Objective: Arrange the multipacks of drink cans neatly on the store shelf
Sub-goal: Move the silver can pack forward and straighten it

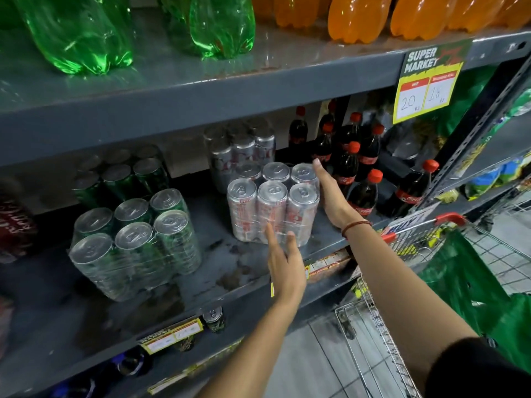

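A shrink-wrapped pack of silver cans [273, 202] stands upright near the front of the grey shelf [218, 271]. My right hand [330, 193] lies flat against its right side, fingers straight. My left hand [283, 257] touches its lower front with fingers spread, holding nothing. Behind it stands a second silver pack [238, 150]. To the left, a pack of green cans [132, 242] sits at the front, with another green pack [120, 173] behind it.
Small cola bottles [353, 168] with red caps crowd the shelf right of the silver pack. Green and orange bottles [359, 18] stand on the shelf above. A price sign [425, 84] hangs from that shelf. A wire trolley [416, 254] with green bags stands at right.
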{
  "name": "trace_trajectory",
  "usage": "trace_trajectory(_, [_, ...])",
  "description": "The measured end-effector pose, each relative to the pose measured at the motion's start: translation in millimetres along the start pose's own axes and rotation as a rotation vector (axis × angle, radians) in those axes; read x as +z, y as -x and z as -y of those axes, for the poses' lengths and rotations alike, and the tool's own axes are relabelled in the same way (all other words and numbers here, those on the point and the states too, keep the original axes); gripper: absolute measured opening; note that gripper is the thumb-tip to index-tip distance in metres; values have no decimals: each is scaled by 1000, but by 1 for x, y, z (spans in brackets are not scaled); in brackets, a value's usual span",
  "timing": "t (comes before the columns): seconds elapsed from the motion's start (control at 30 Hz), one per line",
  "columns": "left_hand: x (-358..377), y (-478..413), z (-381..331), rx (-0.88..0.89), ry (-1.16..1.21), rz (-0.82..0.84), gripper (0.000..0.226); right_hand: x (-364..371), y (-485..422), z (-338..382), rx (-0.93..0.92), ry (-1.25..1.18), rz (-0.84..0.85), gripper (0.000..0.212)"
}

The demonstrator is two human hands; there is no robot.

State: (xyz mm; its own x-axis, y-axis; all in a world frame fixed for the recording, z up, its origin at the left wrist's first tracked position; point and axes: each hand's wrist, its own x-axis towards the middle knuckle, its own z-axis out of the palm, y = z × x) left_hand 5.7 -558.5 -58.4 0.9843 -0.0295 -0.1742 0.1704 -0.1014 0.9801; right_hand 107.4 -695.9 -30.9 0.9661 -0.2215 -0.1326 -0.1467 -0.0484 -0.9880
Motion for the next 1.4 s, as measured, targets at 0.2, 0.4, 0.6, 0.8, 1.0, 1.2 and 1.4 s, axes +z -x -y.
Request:
trace_trajectory(0.2, [-19,-14,-4,0,60,53,66,26,42,-21,-194,-106,-294,54])
trace_trajectory(0.4, [-47,-78,0,-119,313,92,91,74,97,-39,-272,-196,-470,52])
trace_trajectory(0.6, [-77,-103,-19,-164,258,-1,83,99,112,-37,-302,-145,-482,29])
trace_trajectory(0.8, [-41,-21,11,67,92,-288,60,48,38,-4,-167,-3,-439,51])
trace_trajectory(1.0, [-22,-11,26,40,-212,-96,108,31,-15,8,-22,10,-60,78])
trace_trajectory(1.2, [-43,-41,23,60,-455,-82,113,34,11,-9,-144,1,-295,52])
trace_trajectory(1.4, [-74,-69,25,118,-460,-2,110,43,29,-20,-167,39,-446,70])
